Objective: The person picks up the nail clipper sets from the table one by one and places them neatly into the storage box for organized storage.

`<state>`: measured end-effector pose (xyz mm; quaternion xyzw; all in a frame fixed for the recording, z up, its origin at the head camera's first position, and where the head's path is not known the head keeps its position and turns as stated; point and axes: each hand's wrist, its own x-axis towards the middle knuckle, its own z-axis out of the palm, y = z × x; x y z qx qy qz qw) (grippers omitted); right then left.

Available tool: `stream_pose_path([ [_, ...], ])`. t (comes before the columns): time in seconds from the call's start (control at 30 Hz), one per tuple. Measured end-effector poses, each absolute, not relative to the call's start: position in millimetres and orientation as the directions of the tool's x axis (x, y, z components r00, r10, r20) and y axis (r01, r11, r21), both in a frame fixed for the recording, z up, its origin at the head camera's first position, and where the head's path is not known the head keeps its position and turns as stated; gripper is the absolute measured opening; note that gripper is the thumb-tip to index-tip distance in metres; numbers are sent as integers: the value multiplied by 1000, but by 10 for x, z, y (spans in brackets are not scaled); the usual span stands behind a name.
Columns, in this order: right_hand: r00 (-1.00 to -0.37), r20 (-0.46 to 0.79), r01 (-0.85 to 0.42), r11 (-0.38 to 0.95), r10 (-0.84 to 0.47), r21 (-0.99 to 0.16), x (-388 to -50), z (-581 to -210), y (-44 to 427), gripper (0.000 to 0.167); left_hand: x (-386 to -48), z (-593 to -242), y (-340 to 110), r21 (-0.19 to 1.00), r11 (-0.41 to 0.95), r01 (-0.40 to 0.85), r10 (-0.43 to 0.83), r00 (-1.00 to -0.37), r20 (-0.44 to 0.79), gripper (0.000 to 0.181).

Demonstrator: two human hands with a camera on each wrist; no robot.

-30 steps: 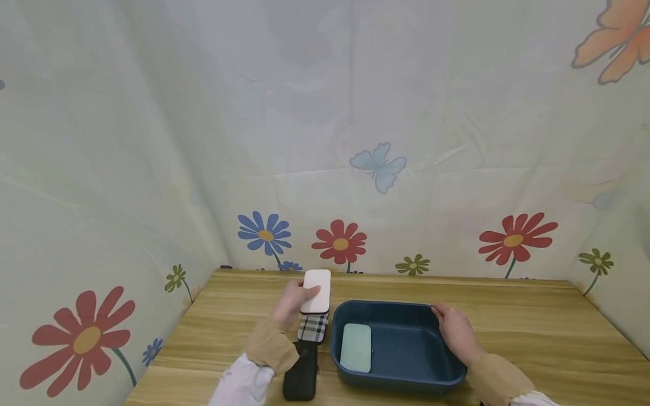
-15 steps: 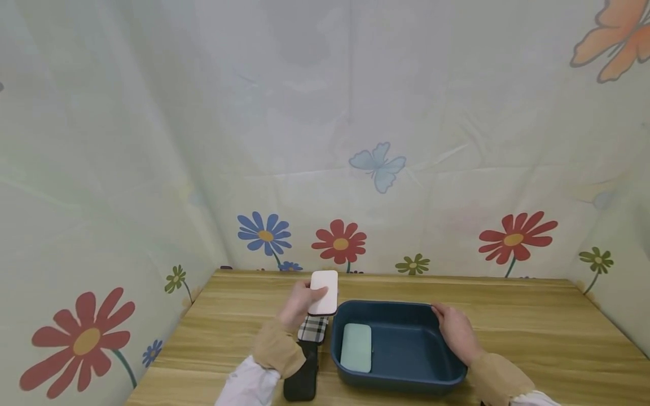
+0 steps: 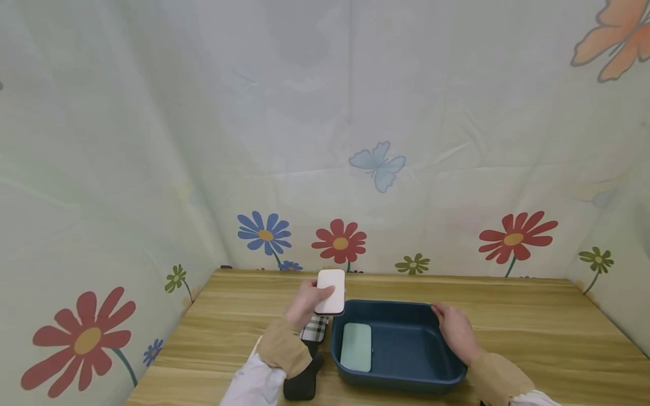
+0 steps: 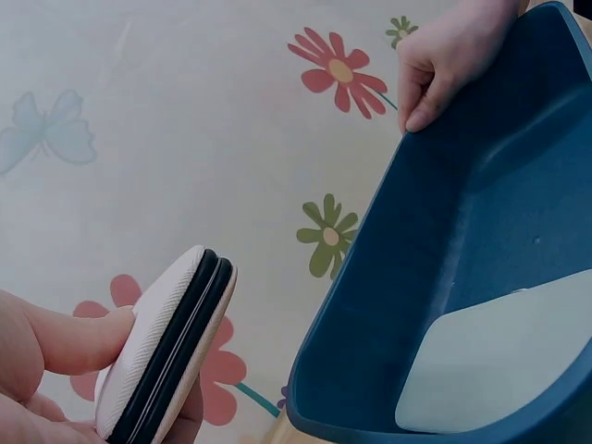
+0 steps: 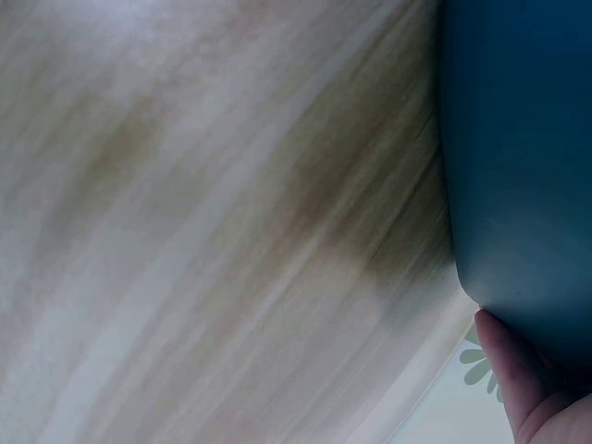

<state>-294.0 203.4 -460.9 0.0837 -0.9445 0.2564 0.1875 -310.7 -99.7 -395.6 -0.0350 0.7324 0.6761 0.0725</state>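
My left hand pinches a white case above the table, thumb on its pale face, just beyond the left back corner of the blue bin. Seen from the left wrist, the white case has a dark band along its edge. A mint green case lies in the left end of the bin. My right hand grips the bin's back right rim; in the right wrist view its fingers touch the rim.
Left of the bin, a plaid case and a black case lie in a column on the wooden table, partly covered by my left arm. A flowered curtain hangs behind the table and at both sides.
My left hand has moved right with the white case, from above the plaid case to near the bin's back left corner. My right hand and the bin have not moved.
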Motion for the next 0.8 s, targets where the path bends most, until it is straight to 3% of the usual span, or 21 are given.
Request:
stream_pose_path([
  [0.8,-909,411,-262,854,-62,-450,-2939,-4604,2033,15,-3027,-3896,-810,988,71,-137,119,-982,-145,40],
])
